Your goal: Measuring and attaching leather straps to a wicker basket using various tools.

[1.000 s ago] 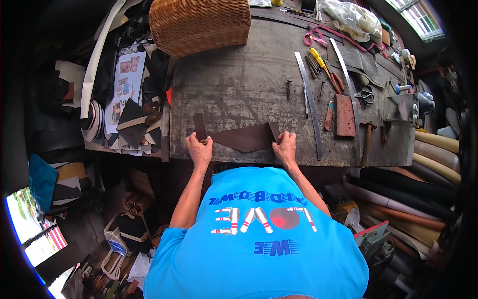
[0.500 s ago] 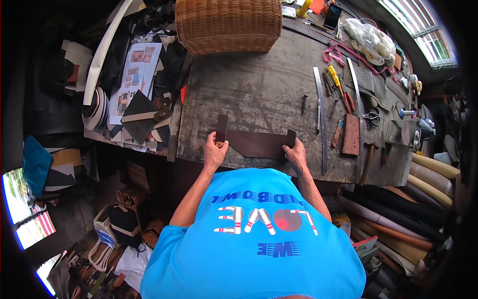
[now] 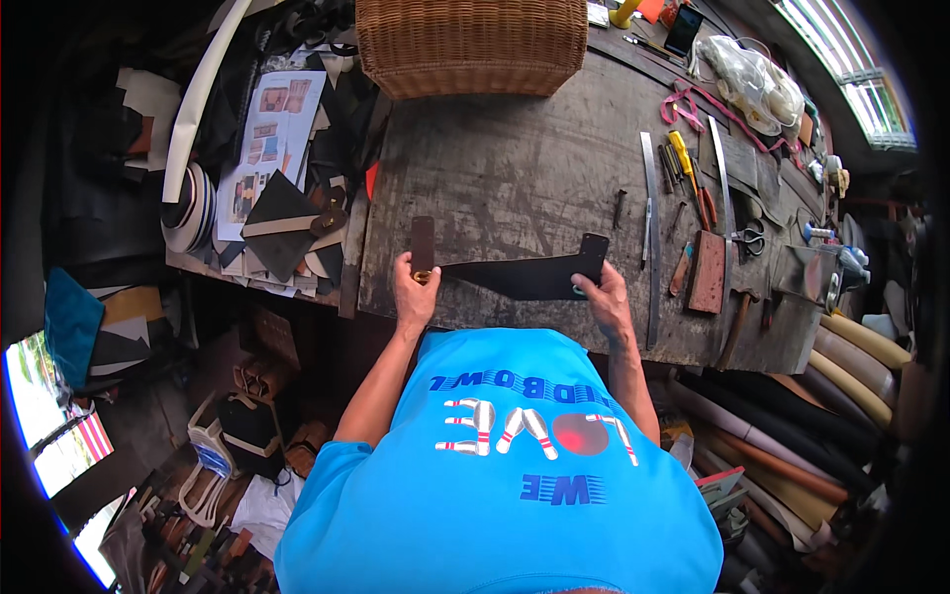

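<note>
My left hand (image 3: pixel 416 297) and my right hand (image 3: pixel 607 295) are closed on the two ends of a dark brown leather piece (image 3: pixel 524 279) over the near part of the workbench. Its lower edge slants down from the left to a wider right part. A leather tab (image 3: pixel 423 236) stands up from my left fingers, with a small gold-coloured metal fitting (image 3: pixel 423 277) by the thumb. At the other end, a second dark tab (image 3: pixel 594 249) with small holes near its top rises by my right thumb. A small greenish spot there is too small to make out.
A wicker basket (image 3: pixel 471 49) stands at the bench's far side. To the right lie a steel ruler (image 3: pixel 650 218), a brick-like block (image 3: pixel 706 272), scissors (image 3: pixel 749 238), a hammer (image 3: pixel 738 327) and pliers (image 3: pixel 704 198). Papers (image 3: pixel 267 148) and leather scraps (image 3: pixel 282 228) cover the left side.
My hands have moved farther apart, mainly the left one to the left. The right tab now leans more to the right, and the leather between is tilted differently. The view has shifted slightly.
</note>
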Demonstrator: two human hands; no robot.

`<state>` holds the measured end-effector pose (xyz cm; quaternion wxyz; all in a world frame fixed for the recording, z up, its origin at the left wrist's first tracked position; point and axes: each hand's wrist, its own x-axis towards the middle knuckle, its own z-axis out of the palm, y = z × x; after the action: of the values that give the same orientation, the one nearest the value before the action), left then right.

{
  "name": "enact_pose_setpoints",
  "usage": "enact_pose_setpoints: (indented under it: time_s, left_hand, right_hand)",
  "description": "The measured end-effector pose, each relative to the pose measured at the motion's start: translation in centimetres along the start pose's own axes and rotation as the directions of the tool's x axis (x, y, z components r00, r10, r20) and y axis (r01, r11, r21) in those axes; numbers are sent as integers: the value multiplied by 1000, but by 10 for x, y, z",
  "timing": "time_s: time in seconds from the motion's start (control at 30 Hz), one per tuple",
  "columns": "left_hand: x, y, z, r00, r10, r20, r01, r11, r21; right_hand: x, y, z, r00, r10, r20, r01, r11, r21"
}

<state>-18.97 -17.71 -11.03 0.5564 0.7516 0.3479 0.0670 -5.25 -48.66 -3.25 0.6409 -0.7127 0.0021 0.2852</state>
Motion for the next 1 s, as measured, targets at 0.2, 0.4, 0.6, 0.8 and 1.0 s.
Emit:
enact_pose_setpoints:
  time_s: [0.2, 0.4, 0.6, 0.8, 1.0]
  left_hand:
    - [19, 9, -44, 974, 48, -221, -21, 992, 124]
    - [25, 40, -44, 963, 114, -242, -77, 984, 157]
    - [20, 75, -44, 967, 68, -245, -56, 997, 53]
    - [28, 57, -39, 937, 160, -312, -149, 987, 57]
    - [39, 44, -36, 960, 176, -216, -162, 984, 80]
  right_hand:
    - [102, -17, -44, 910, -212, -358, 287, 942, 173]
    - [142, 38, -8, 958, -149, -247, 142, 989, -45]
    - [37, 35, 27, 901, 38, 431, 39, 985, -168]
    - [29, 28, -7, 986, -92, -141, 137, 924, 358]
    - [27, 52, -10, 996, 85, 17, -78, 962, -263]
